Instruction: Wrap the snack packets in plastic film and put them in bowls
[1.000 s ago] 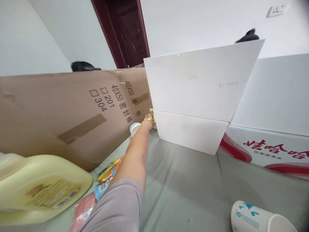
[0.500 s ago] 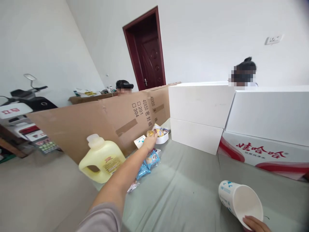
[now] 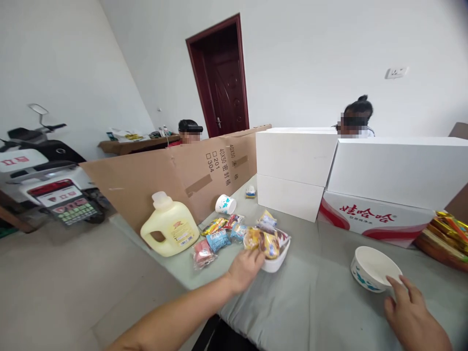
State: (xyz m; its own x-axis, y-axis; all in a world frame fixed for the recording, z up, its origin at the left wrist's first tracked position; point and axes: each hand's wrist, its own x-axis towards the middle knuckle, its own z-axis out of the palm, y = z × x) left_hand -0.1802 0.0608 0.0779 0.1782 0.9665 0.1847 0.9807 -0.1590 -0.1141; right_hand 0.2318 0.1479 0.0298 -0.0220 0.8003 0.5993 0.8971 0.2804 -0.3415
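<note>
My left hand [image 3: 248, 269] is closed on the near left rim of a white plastic container [image 3: 276, 265]. Wrapped snacks [image 3: 269, 245] in yellow and brown packaging fill it above the rim. To its left lie blue snack packets [image 3: 218, 240], a pink packet [image 3: 203, 252] and a yellow packet [image 3: 214, 225]. A white paper tub [image 3: 365, 282] with a teal print stands upright at the right. My right hand [image 3: 411, 304] is at its near right rim with fingers apart, and the fingertips reach the edge; whether they touch it I cannot tell.
A yellow jug [image 3: 179, 224] stands at the table's left edge. A small white cup [image 3: 225, 204] lies tipped by the cardboard partition [image 3: 197, 170]. White boxes [image 3: 292, 161] wall off the far side. Gold-wrapped packs [image 3: 448, 234] sit far right. Two people are behind the barrier.
My left hand has drawn the snack container from the partition toward me and rightward. The paper tub, tilted in my right hand before, now stands upright, and those fingers have spread.
</note>
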